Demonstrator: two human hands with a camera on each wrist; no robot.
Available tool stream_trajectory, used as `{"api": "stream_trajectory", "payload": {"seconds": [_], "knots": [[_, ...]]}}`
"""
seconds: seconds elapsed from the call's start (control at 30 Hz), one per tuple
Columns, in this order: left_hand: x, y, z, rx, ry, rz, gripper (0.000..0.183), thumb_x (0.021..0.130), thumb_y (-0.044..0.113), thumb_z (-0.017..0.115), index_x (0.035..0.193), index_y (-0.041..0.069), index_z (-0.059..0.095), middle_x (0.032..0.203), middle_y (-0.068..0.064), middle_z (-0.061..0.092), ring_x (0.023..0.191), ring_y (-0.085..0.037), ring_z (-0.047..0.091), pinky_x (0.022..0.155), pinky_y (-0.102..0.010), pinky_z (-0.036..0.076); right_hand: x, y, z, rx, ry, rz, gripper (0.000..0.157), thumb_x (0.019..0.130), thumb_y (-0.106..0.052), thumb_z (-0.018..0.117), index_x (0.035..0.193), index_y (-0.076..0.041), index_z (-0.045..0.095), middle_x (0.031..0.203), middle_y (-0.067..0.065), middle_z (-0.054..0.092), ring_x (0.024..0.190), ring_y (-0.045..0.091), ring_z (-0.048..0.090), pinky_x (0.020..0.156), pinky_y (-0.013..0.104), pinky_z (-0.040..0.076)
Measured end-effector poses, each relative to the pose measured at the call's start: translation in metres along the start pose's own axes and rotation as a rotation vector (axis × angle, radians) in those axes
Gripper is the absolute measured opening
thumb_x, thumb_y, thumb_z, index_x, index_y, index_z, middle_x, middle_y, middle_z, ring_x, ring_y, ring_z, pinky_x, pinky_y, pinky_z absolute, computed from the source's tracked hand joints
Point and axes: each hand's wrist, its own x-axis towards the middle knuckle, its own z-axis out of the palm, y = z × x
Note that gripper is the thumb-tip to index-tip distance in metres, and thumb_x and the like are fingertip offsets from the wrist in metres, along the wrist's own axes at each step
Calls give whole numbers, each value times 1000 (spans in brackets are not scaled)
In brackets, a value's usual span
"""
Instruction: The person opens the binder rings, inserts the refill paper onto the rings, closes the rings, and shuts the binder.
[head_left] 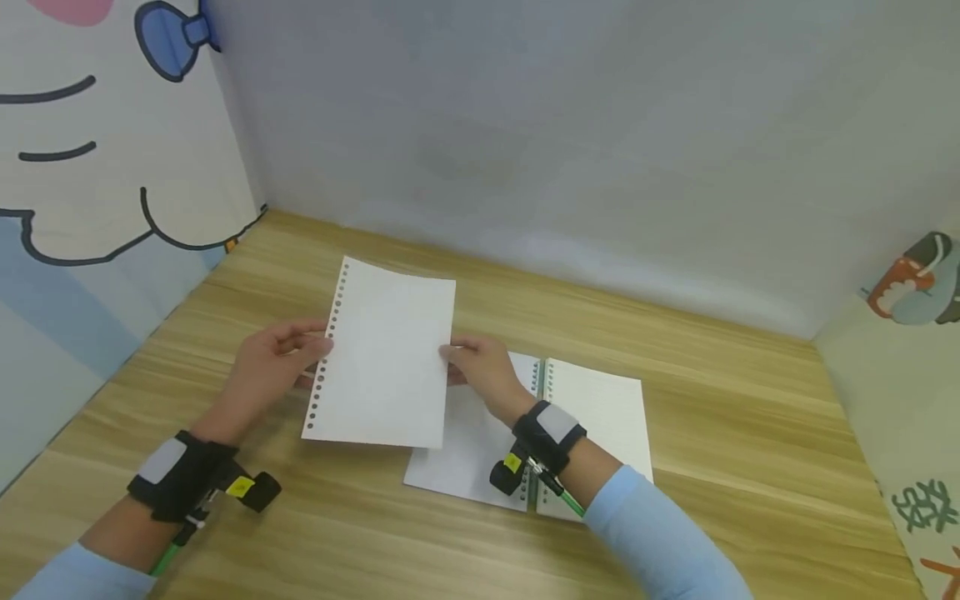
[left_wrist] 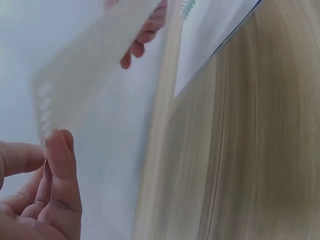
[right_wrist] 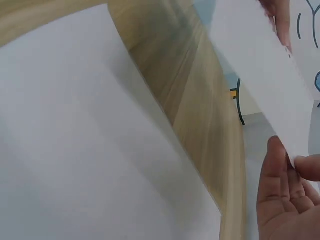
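Observation:
Between both hands a sheet of loose-leaf paper [head_left: 386, 358] is held up above the table, blank on its visible face, a row of punched holes down its left edge. My left hand [head_left: 270, 362] pinches that holed edge between thumb and fingers; the same pinch by the left hand [left_wrist: 45, 185] fills the lower left of the left wrist view. On the opposite edge, my right hand [head_left: 483, 371] pinches the paper near mid-height. Below and to the right lies an open ring-bound notebook [head_left: 600, 408], partly hidden by the right forearm and the sheet.
The wood-grain table [head_left: 750, 450] extends around the notebook. Behind it rises a plain pale wall [head_left: 562, 150]. Cartoon-printed panels stand at the left [head_left: 112, 183] and right. Each wrist wears a black strap [head_left: 183, 475] with a small camera and green cable.

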Motion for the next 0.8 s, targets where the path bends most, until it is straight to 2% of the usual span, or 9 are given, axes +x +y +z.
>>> {"api": "stream_trajectory", "payload": {"seconds": [0.2, 0.37, 0.57, 0.67, 0.8], "knots": [[6, 4, 21, -23, -92, 20, 52, 96, 30, 55, 137, -2, 50, 104, -22, 66, 70, -11, 64, 60, -24, 60, -14, 1, -30, 33, 68, 25, 32, 93, -15, 59, 121, 2, 64, 109, 24, 71, 80, 20, 69, 80, 38, 61], [15, 12, 45, -4, -146, 54, 49, 93, 29, 60, 132, -2, 56, 85, -9, 71, 68, -14, 65, 58, -26, 58, -29, 5, -59, 19, 128, 66, 34, 94, -17, 58, 124, 0, 62, 113, 22, 69, 87, 22, 67, 88, 42, 58], [22, 21, 74, 2, -200, 85, 45, 92, 25, 61, 130, 1, 58, 87, -15, 75, 69, -18, 66, 56, -25, 54, -45, 13, -87, 51, 155, 118, 37, 96, -19, 56, 127, 0, 59, 116, 19, 64, 95, 22, 62, 97, 44, 53], [24, 24, 86, -37, -222, 105, 44, 92, 24, 62, 128, 0, 59, 84, -15, 74, 67, -21, 66, 53, -22, 53, -51, 19, -97, 62, 166, 128, 38, 96, -20, 56, 128, 0, 58, 112, 15, 63, 93, 20, 61, 94, 37, 55], [24, 29, 100, -58, -240, 111, 42, 92, 23, 62, 126, -1, 61, 72, -9, 70, 64, -25, 65, 51, -21, 51, -60, 28, -107, 88, 178, 129, 37, 96, -18, 56, 127, 3, 58, 104, 7, 60, 87, 15, 59, 79, 20, 56]]}}
